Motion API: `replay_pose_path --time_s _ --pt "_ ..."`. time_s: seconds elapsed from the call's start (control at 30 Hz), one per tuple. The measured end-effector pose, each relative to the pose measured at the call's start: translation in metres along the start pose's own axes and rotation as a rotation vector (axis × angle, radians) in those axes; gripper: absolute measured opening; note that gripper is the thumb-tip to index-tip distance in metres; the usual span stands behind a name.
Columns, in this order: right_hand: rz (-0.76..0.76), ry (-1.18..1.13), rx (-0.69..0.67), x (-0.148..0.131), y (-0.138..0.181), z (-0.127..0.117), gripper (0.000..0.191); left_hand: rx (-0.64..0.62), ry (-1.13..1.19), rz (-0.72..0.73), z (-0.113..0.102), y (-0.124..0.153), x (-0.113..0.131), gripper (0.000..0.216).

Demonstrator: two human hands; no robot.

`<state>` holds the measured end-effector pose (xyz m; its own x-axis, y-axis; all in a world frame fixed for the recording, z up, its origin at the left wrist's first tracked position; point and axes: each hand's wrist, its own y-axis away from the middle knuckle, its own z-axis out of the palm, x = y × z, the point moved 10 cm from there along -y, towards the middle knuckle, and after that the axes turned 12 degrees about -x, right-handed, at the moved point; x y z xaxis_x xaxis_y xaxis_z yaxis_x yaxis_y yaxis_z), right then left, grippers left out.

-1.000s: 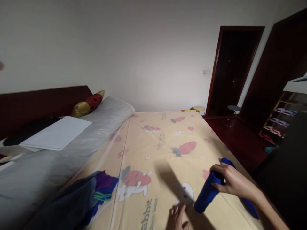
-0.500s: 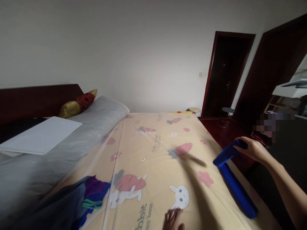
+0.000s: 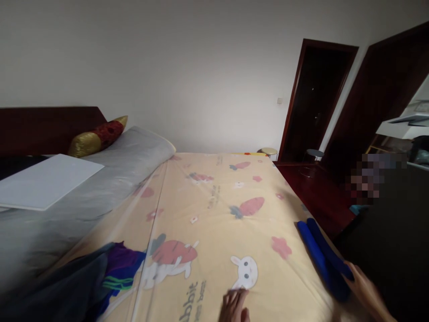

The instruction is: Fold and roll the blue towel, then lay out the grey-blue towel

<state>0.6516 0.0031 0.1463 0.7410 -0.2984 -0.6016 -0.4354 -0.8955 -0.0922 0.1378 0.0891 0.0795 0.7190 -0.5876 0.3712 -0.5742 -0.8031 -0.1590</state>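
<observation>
A long blue piece of cloth [image 3: 313,250], folded back on itself, lies along the right edge of the bed. My right hand [image 3: 367,288] grips its near end, with part of the fingers out of sight behind the cloth. At the bottom middle, my left hand [image 3: 234,306] rests on the patterned bed sheet [image 3: 214,228], fingers stretched out and holding nothing. Just ahead of those fingers is a printed rabbit face.
Dark clothing with purple and blue parts [image 3: 124,264] lies at the lower left. Beyond it are a grey quilt [image 3: 134,156], a white board [image 3: 53,179] and a red-and-gold pillow [image 3: 100,136]. Two stools [image 3: 315,154] stand past the bed; a dark surface [image 3: 385,232] is at the right.
My right hand has brought the raised end of the blue cloth down and toward me, laying it doubled along the bed edge. My left hand has stayed on the sheet.
</observation>
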Motion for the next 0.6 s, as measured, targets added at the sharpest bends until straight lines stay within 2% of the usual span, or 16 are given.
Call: replay_pose_path --time_s 0.07,0.17,0.43,0.53,0.6 --pt "0.051 -0.07 0.001 0.018 0.007 0.006 0.038 0.016 -0.018 0.023 -0.006 0.0 0.004 0.063" --pt "0.108 -0.125 0.02 0.029 0.015 0.008 0.038 0.027 -0.026 0.032 -0.009 0.001 0.006 0.062" --pt "0.125 -0.135 -0.03 0.054 0.035 0.02 0.038 0.019 -0.035 0.039 -0.011 0.0 0.008 0.06" --pt "0.159 -0.077 0.003 0.043 0.026 0.016 0.045 0.003 0.001 0.021 -0.01 0.001 0.008 0.06" --pt "0.148 0.006 0.022 0.019 0.017 0.013 0.055 -0.009 0.036 0.037 -0.012 0.0 0.008 0.058"
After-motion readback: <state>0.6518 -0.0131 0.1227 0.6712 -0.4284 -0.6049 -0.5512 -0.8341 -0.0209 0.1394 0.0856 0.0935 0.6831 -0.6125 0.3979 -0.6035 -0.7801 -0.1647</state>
